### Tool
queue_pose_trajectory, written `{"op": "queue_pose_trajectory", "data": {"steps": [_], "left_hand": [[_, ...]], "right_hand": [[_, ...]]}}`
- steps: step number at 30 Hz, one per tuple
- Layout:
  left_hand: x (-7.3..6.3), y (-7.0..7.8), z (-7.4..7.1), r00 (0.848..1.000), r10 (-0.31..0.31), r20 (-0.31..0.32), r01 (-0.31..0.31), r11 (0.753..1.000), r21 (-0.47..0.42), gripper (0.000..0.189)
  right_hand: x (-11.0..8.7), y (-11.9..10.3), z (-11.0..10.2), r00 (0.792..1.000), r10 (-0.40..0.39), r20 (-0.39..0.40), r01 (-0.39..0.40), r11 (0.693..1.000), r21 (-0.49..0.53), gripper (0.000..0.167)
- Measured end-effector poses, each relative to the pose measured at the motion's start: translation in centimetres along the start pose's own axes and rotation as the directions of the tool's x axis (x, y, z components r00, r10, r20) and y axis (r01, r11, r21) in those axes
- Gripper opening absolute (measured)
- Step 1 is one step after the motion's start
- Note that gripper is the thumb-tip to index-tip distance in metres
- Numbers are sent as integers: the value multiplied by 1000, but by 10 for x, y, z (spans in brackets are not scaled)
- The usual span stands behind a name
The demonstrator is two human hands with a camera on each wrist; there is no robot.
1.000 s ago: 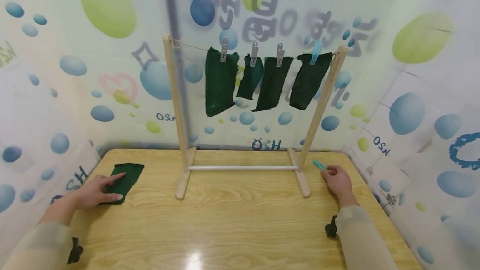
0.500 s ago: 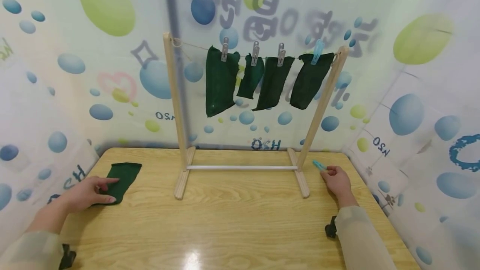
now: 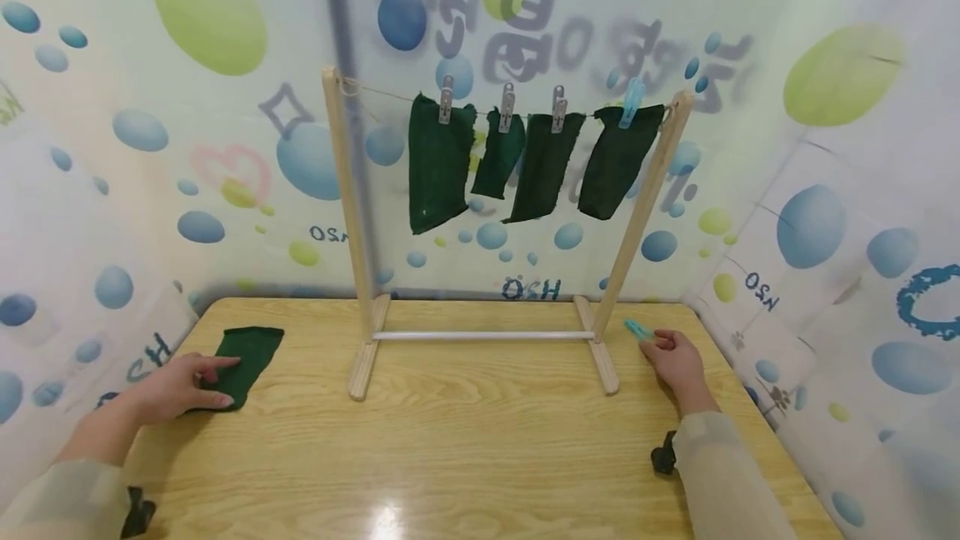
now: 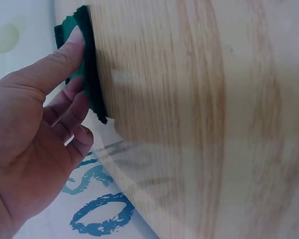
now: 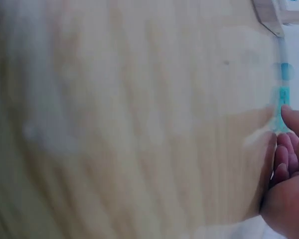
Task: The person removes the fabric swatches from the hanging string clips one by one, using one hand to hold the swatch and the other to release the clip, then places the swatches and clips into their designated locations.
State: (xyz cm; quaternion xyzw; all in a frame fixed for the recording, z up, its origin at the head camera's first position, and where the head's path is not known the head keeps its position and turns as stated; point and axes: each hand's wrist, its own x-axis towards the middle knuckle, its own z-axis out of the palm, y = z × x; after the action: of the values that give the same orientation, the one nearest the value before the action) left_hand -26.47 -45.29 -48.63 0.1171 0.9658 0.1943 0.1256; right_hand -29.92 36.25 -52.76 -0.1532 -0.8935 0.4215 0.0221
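Note:
My left hand (image 3: 176, 386) is over a dark green cloth (image 3: 257, 352) on the left of the table. Its index finger reaches across the cloth and its thumb lies near the front edge. In the left wrist view the thumb overlaps the green cloth (image 4: 92, 74), and the other fingers bend loosely below. At the right, my right hand (image 3: 677, 361) pinches a light blue clothespin (image 3: 637, 329) between thumb and fingers. The right wrist view shows only the blue clothespin's end (image 5: 284, 94) past the thumb.
A wooden rack (image 3: 351, 215) with a string stands at the back of the table (image 3: 480, 448). Several green cloths, one of them large (image 3: 438, 169), hang from it by grey clothespins (image 3: 507, 109) and one blue clothespin (image 3: 632, 102). Printed curtains (image 3: 247, 123) enclose the table.
My left hand has slid a little left over the cloth, which shifted slightly, and then stayed put. My right hand keeps its place with the blue clothespin.

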Motion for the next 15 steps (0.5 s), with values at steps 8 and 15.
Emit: {"op": "queue_pose_trajectory", "data": {"steps": [8,15], "left_hand": [[-3,13,0,995,11,-101,-15,999,-30,59],[-9,51,-1,966,-7,-260,-19,995,-96,50]], "right_hand": [[-14,2,-15,996,90,-12,-82,948,307,65],[-25,-10,-40,999,-15,37,4,956,293,67]]}}
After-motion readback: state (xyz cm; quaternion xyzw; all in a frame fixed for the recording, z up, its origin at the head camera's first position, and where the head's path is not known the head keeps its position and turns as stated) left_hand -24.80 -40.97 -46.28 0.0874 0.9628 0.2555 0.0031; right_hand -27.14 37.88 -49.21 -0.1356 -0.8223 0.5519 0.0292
